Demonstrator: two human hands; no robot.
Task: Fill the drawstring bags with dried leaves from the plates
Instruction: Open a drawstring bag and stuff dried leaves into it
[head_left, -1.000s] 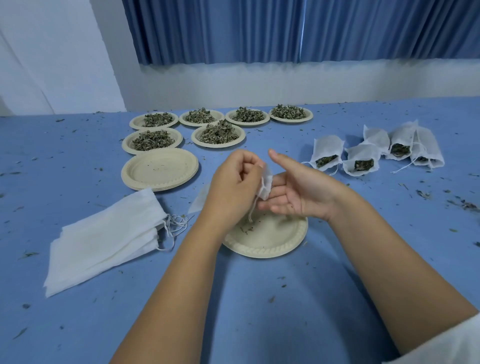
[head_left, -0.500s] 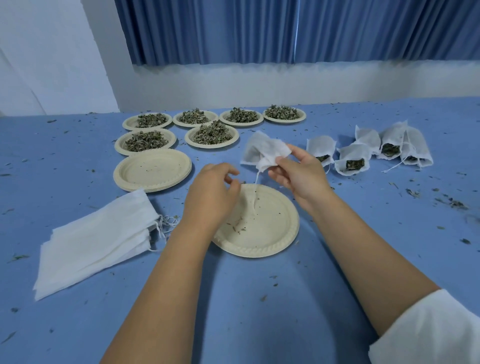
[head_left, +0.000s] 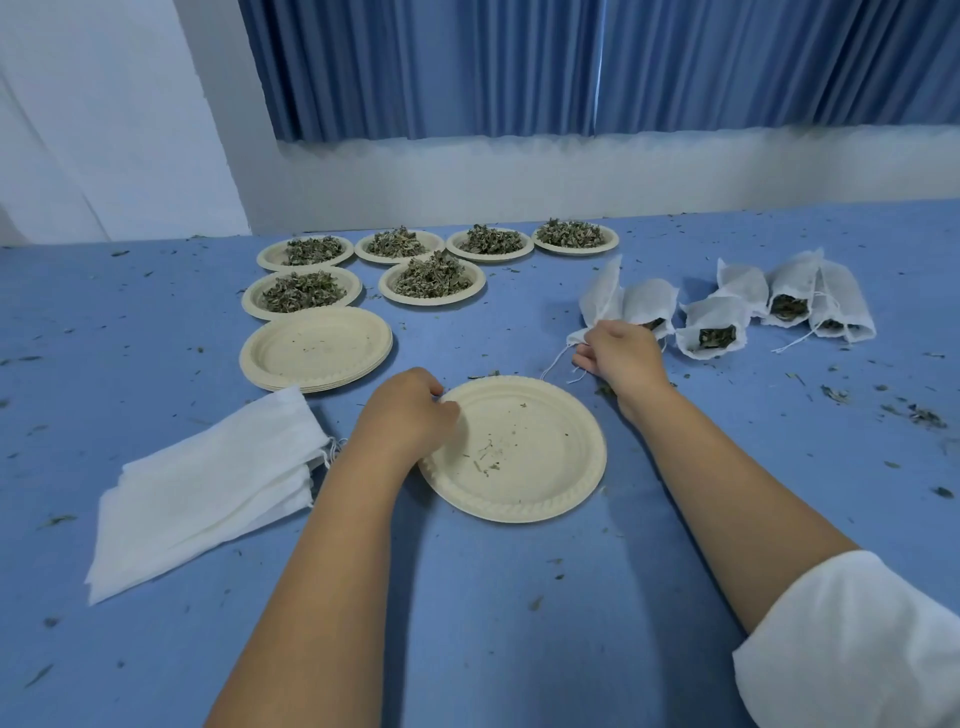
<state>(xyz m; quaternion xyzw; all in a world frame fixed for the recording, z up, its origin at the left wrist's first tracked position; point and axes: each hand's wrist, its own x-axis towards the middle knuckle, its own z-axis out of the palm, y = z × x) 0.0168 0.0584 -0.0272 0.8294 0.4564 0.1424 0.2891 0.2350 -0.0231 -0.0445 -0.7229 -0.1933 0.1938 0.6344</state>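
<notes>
My right hand (head_left: 621, 358) grips the neck of a white drawstring bag (head_left: 602, 296) and holds it beside the row of filled bags (head_left: 711, 325) at the right of the blue table. My left hand (head_left: 408, 410) rests with curled fingers on the left rim of a nearly bare paper plate (head_left: 540, 467) that carries only leaf crumbs; I cannot tell whether it grips the rim. Several plates heaped with dried leaves (head_left: 431, 278) stand at the back. A stack of flat unfilled bags (head_left: 208, 488) lies at the left.
A stack of bare paper plates (head_left: 317, 348) sits behind my left hand. Leaf crumbs are scattered over the blue table (head_left: 519, 623). A blue curtain and a pale wall close off the far edge.
My right hand carried the bag from above the near plate out to the right, down beside the filled bags. My left hand dropped onto the plate's left rim.
</notes>
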